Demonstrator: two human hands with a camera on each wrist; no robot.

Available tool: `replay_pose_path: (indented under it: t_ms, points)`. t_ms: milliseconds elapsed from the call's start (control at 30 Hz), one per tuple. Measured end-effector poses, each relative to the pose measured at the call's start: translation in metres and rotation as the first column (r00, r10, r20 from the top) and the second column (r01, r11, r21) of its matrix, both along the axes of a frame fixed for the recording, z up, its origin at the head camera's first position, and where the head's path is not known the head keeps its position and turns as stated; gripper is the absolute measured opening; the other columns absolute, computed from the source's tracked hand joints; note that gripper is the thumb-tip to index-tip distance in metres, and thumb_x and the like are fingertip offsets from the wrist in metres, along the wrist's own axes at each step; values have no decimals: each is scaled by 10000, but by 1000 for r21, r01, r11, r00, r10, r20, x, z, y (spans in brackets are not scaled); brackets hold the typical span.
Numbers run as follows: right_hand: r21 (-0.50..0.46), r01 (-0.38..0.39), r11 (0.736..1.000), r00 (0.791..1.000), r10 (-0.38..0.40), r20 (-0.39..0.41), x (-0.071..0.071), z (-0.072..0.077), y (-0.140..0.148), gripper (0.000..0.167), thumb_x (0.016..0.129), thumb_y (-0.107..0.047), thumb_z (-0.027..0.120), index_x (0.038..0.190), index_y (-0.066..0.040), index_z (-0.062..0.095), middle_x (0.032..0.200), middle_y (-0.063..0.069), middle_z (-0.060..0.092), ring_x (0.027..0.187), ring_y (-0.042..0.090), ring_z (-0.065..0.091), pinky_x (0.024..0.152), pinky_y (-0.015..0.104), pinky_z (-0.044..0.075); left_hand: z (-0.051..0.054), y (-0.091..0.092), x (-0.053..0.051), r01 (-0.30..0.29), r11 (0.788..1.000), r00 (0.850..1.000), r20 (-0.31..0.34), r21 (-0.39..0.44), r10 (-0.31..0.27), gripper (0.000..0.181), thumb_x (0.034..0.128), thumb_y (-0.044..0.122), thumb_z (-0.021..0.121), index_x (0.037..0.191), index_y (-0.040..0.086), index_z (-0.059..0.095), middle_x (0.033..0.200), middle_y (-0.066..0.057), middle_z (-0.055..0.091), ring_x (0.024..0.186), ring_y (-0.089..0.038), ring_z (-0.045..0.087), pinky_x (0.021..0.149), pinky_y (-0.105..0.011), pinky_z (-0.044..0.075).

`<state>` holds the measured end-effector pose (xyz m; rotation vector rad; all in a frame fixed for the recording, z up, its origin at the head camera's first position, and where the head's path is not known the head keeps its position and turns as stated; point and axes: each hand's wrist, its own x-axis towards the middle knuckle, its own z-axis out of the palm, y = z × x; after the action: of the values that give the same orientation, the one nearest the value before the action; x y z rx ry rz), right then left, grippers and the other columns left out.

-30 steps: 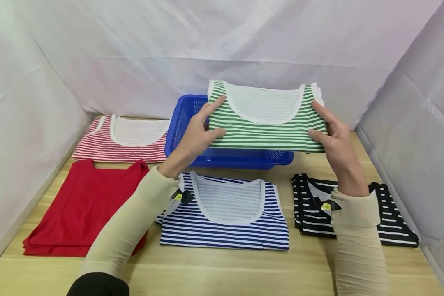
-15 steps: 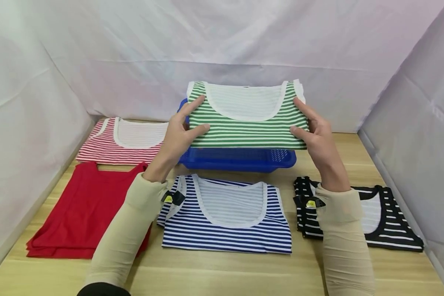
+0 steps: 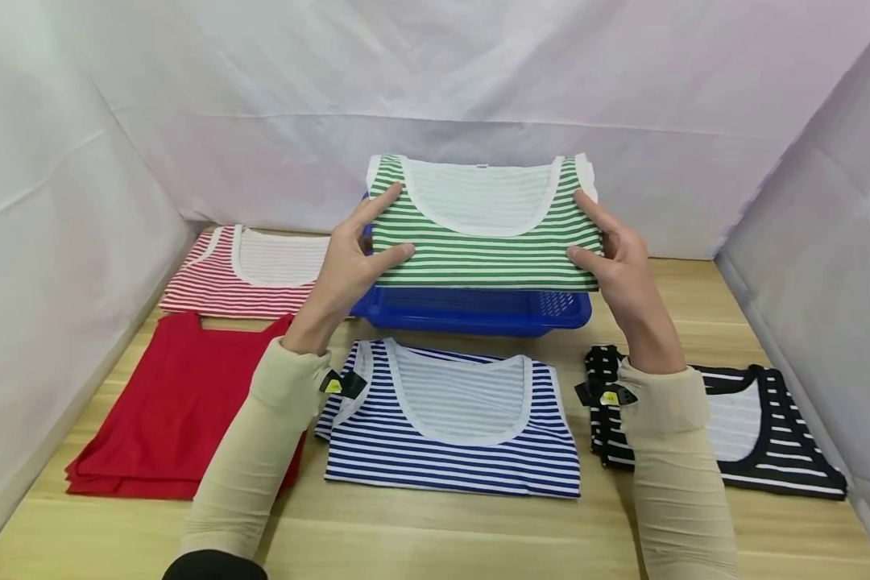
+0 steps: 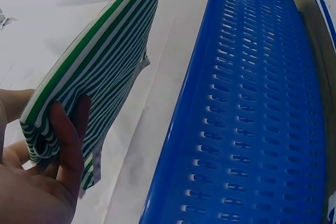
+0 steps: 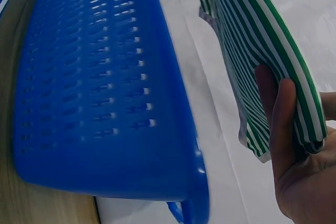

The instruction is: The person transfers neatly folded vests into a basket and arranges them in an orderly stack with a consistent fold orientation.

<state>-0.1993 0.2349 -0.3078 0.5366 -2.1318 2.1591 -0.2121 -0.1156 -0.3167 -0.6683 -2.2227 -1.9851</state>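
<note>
A folded green-and-white striped tank top (image 3: 486, 262) with a white scoop neck is held up in both hands, above the blue plastic basket (image 3: 471, 314). My left hand (image 3: 344, 262) grips its left side, thumb and index finger on the front. On the opposite side my right hand (image 3: 619, 262) pinches the other edge in the same way. The left wrist view shows fingers (image 4: 68, 140) behind the folded tank top (image 4: 100, 72). In the right wrist view, fingers (image 5: 283, 114) press its back, apart from the basket's perforated wall (image 5: 105, 87). The basket's inside is mostly hidden.
A blue-striped top (image 3: 453, 463) lies folded in front of the basket. Red tops (image 3: 174, 411) lie at left, with a red-striped top (image 3: 261, 298) behind them. A black-striped top (image 3: 768, 467) lies at right, partly under my right forearm. White cloth walls (image 3: 478, 64) enclose the wooden table (image 3: 435, 540).
Both hands have carried the green-striped tank top leftward, to above the middle of the basket. In the last half second it stays nearly still, while the view shifts slightly.
</note>
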Motion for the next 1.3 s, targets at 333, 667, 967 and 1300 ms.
replay_pose_path:
  t_ms: [333, 667, 967, 1300]
  points:
    - [27, 9, 1000, 1000, -8, -19, -6, -6, 2, 667, 1009, 72, 517, 1619, -116, 325, 1722, 134, 222, 1212, 95, 584, 870, 154, 540, -6, 2, -10, 19, 1000, 1000, -7, 12, -18, 765, 931, 92, 720, 1604, 250, 393, 1682, 49, 311, 1330, -145, 468, 805, -225, 439]
    - [70, 21, 997, 1000, -21, 1, -14, -14, 3, 674, 1016, 47, 517, 1628, -148, 311, 1737, 75, 193, 1380, 155, 477, 925, 141, 508, -17, 1, -18, 22, 1000, 1000, -20, -21, -22, 774, 931, 52, 716, 1607, 236, 386, 1657, 2, 348, 1253, -117, 450, 731, -259, 361]
    - [132, 61, 989, 997, -66, 32, -20, -25, -1, 676, 1028, 34, 511, 1633, -176, 297, 1740, 56, 186, 1396, 198, 471, 875, 128, 514, -29, 2, -25, -17, 995, 996, 85, -98, 25, 788, 936, 117, 729, 1610, 306, 367, 1674, -41, 305, 1388, -199, 458, 1011, -362, 470]
    - [207, 87, 974, 994, -100, 52, -27, -37, -1, 679, 1037, 15, 509, 1640, -200, 282, 1739, 51, 192, 1492, 272, 387, 876, 114, 488, -30, 1, -28, -21, 981, 996, 76, -190, 37, 798, 939, 149, 734, 1616, 309, 345, 1694, -74, 274, 1546, -238, 302, 1210, -545, 342]
